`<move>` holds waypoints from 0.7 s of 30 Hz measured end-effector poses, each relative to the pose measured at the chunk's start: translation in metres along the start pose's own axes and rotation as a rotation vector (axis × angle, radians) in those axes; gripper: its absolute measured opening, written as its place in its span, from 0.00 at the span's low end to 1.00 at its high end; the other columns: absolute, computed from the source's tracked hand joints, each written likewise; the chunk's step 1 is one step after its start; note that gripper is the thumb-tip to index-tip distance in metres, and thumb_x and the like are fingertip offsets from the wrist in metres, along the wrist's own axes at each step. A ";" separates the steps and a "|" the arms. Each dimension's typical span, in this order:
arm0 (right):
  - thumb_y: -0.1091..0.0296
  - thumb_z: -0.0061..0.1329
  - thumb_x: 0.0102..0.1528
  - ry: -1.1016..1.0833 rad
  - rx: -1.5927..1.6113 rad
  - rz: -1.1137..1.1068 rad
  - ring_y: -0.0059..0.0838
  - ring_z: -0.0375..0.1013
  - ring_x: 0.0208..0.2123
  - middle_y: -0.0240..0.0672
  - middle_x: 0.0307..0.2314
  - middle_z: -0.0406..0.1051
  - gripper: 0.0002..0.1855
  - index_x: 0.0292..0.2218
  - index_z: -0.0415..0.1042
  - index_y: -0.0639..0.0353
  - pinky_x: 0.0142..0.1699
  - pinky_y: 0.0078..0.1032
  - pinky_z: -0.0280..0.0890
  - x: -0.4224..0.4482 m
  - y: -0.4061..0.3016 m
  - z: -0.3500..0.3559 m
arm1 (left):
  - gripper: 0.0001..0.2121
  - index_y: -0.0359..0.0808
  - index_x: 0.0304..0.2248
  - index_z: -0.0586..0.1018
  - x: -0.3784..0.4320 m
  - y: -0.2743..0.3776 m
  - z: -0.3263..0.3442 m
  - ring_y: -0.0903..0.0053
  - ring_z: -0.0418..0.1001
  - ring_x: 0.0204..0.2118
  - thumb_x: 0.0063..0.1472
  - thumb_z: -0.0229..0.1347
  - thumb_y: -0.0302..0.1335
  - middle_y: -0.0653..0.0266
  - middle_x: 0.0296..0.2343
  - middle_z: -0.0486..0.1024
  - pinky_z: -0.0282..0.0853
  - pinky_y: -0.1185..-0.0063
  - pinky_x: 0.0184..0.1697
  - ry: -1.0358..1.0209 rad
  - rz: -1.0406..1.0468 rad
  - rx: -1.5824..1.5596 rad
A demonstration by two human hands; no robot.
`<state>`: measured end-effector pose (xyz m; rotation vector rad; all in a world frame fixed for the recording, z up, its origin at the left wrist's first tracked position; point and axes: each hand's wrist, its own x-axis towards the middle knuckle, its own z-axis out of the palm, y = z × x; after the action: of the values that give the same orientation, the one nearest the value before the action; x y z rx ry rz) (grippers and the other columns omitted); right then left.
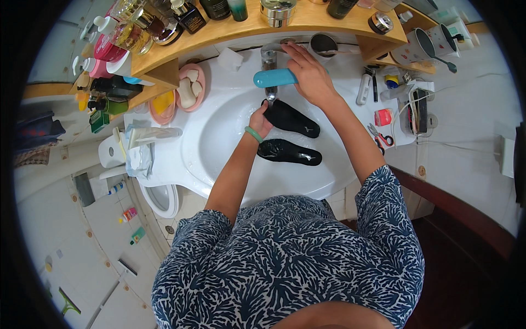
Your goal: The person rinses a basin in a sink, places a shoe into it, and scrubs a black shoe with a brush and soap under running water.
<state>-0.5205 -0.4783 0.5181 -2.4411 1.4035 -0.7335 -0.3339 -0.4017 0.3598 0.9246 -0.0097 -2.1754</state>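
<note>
My left hand grips the end of a black shoe insole under the faucet, over the right part of the white washbasin. A second black insole, wet and shiny, lies just below it on the basin's sloping side. My right hand holds a blue-handled brush above the faucet's spout; its bristles are hidden. The fingertips of that hand are at the lever of the metal faucet; whether they touch it is not clear.
Pink soap dishes stand at the left of the counter, near a pack of wipes. A wooden shelf crowded with bottles spans the back. A dark cup is behind the faucet. Scissors and a red-labelled jar lie at the right edge.
</note>
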 end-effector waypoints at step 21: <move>0.62 0.50 0.45 -0.261 0.397 1.063 0.49 0.70 0.33 0.51 0.31 0.69 0.26 0.45 0.59 0.61 0.38 0.37 0.63 -0.217 -0.081 0.053 | 0.19 0.40 0.45 0.65 -0.106 -0.020 -0.010 0.67 0.67 0.42 0.52 0.45 0.17 0.60 0.39 0.66 0.68 0.66 0.42 0.176 0.091 0.117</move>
<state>-0.5222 -0.2532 0.4416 -1.1557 1.8833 -0.3438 -0.2925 -0.3164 0.4119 1.1575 -0.0928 -2.0207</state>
